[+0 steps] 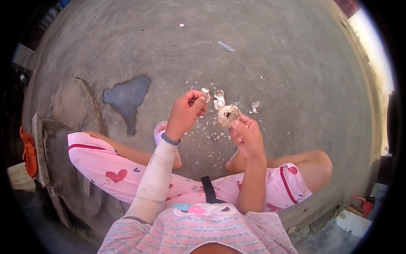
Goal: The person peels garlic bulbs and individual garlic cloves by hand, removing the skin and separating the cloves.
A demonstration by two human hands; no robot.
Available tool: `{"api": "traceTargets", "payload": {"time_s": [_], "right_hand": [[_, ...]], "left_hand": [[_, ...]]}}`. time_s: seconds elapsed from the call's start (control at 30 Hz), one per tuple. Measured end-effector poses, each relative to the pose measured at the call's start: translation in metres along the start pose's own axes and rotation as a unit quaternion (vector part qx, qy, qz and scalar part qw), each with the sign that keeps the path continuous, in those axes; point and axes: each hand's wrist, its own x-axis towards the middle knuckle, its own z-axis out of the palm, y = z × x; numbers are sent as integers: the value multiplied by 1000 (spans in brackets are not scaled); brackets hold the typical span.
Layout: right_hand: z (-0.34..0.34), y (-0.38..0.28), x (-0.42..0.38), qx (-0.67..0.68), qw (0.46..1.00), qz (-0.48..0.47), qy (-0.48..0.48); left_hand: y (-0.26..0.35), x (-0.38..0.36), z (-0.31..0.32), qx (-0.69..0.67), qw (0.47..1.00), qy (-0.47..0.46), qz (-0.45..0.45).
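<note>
the person sits on a concrete floor (262,63) with knees spread, wearing pink shorts with heart prints and a striped pink top, a pale sleeve covering the left forearm. the right hand (247,135) is raised in front of the body and its fingers are closed around the underside of a garlic bulb (228,115), papery and pale, with a dark hollow at its centre facing up toward the camera. the left hand (186,112) is just beside it, apart from the bulb, with thumb and fingertips pressed together on a small garlic clove (206,94) held at the top of the hand. bits of garlic skin (218,100) show between the two hands, and more flakes lie scattered on the floor beneath and around them, including a larger scrap (254,106) to the right of the bulb. a dark wet patch (127,97) marks the concrete well to the left.
</note>
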Motion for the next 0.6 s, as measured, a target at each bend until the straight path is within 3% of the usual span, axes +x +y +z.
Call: {"api": "traceTargets", "payload": {"time_s": [0.03, 0.1, 0.17, 0.2, 0.27, 0.33, 0.4, 0.5, 0.6], "right_hand": [[-2, 0, 1, 29, 1000, 3, -13], [-3, 0, 1, 44, 999, -10, -11], [-6, -1, 1, 39, 999, -18, -3], [-7, -2, 0, 26, 999, -21, 4], [-7, -2, -2, -2, 1000, -25, 18], [-3, -3, -2, -33, 999, -29, 26], [0, -2, -2, -65, 997, -32, 40], [2, 1, -1, -120, 990, -51, 62], [1, 2, -2, -239, 960, -109, 98]], "left_hand": [[-5, 5, -9, 159, 987, 3, -6], [-18, 11, -30, 462, 887, 9, -18], [-36, 6, -31, 481, 864, 90, 117], [-40, 4, -31, 487, 844, 129, 183], [-18, -5, -17, 306, 937, 55, 158], [6, -13, 0, 148, 983, -48, 100], [17, -21, 14, 19, 984, -174, 12], [6, -23, 23, 11, 986, -164, 10], [5, -29, 30, 105, 987, -83, 92]]}}
